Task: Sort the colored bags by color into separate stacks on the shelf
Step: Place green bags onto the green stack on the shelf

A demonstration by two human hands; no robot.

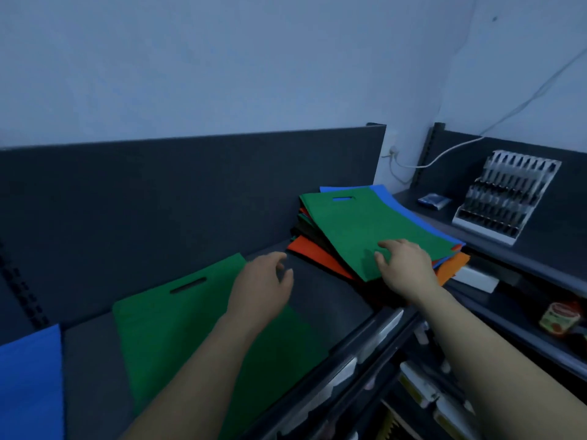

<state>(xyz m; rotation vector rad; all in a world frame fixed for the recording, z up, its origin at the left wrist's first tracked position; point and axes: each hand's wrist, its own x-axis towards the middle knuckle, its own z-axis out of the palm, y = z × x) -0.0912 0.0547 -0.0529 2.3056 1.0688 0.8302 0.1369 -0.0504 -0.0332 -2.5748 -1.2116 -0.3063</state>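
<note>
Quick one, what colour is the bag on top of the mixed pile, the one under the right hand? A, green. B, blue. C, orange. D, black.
A: the right hand touches a green bag lying topmost, while a blue bag and an orange bag only peek out at the edges beneath it.

Green bags: two, the flat green bag (178, 338) at 7 o'clock and the top green bag (359, 227) on the mixed pile at 3 o'clock. Blue bags: two, the lone blue bag (28, 382) at 8 o'clock and the pile's blue bag (386, 193) at 2 o'clock. Orange-red bag edges in the pile: at least two, the red edge (311, 252) and the orange edge (454, 265). The pile's full count cannot be told. Hands: two, left hand (260, 284) and right hand (406, 265). Display rack (508, 195): one. Jar (557, 317): one.
</note>
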